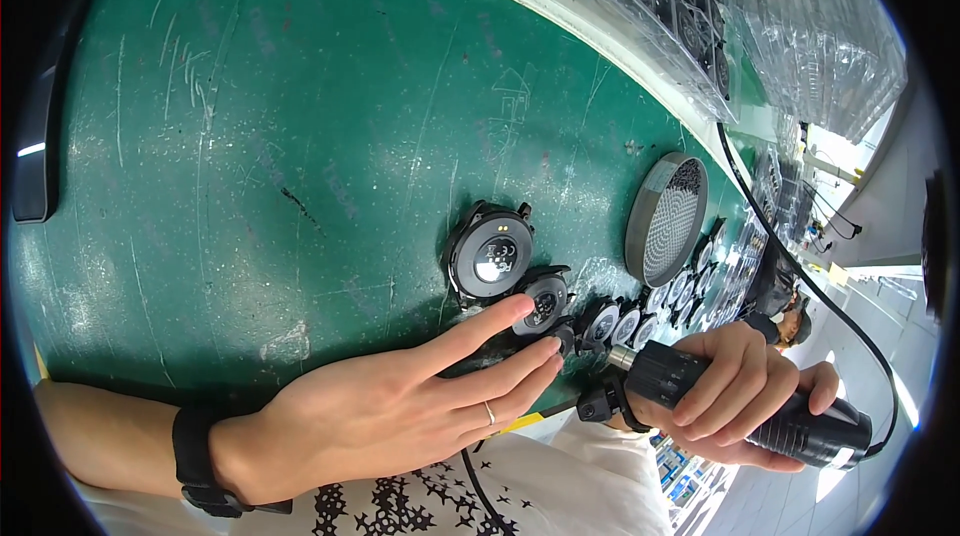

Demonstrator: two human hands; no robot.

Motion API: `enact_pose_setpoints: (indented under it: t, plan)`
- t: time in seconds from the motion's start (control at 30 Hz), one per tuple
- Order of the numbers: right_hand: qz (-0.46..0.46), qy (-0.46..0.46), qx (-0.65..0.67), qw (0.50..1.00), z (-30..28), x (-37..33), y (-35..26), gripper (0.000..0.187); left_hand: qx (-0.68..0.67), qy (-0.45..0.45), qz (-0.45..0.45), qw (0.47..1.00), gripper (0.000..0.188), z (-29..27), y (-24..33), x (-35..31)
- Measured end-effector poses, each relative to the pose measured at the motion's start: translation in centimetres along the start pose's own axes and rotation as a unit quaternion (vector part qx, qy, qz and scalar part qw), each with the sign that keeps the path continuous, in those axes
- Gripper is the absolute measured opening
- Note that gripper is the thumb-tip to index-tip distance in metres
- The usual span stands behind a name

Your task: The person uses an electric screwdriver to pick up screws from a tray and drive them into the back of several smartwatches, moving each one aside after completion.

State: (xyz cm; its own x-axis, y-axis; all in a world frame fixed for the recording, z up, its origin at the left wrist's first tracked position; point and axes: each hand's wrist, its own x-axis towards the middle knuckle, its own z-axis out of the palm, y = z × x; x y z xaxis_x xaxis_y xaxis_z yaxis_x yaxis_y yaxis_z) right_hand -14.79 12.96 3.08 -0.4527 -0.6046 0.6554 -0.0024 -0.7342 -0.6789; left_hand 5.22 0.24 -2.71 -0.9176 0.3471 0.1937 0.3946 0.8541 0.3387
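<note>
My right hand is wrapped round a black electric screwdriver, its silver tip pointing left toward the watches. My left hand reaches in from the lower left with its fingers stretched out. Its index fingertip rests at the edge of a round black watch body lying back up. Just beyond lies a larger watch body, also back up, with two gold contacts. Another dark watch body is partly hidden by my fingertips. The thumb of my left hand is out of sight.
Several more watch bodies stand in rows to the right. A round grey dish of small dark parts sits behind them on the green mat. A black cable curves down to the screwdriver. Clear plastic trays are stacked at the far right.
</note>
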Motion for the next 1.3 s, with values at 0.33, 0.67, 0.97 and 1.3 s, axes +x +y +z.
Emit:
enact_pose_setpoints:
  t: [0.33, 0.67, 0.97, 1.3]
  plan:
    - [0.000, -0.003, -0.031, 1.000, 0.0, -0.1, 0.7, 0.042, 0.010, -0.004, 0.004, 1.000, 0.047, 0.2, 0.0, 0.1]
    - [0.016, -0.021, -0.040, 0.999, -0.2, -0.1, 0.6, 0.043, 0.004, 0.006, -0.001, 1.000, 0.047, 0.5, -0.1, 0.2]
    - [0.025, -0.009, -0.041, 0.999, 0.4, -0.3, 1.2, 0.043, -0.002, 0.000, 0.001, 1.000, 0.047, 0.5, -0.1, -0.1]
    - [-0.041, -0.044, 0.006, 0.998, 0.4, -0.8, 2.3, 0.039, -0.006, -0.009, 0.002, 1.000, 0.048, 0.2, -0.7, 0.4]
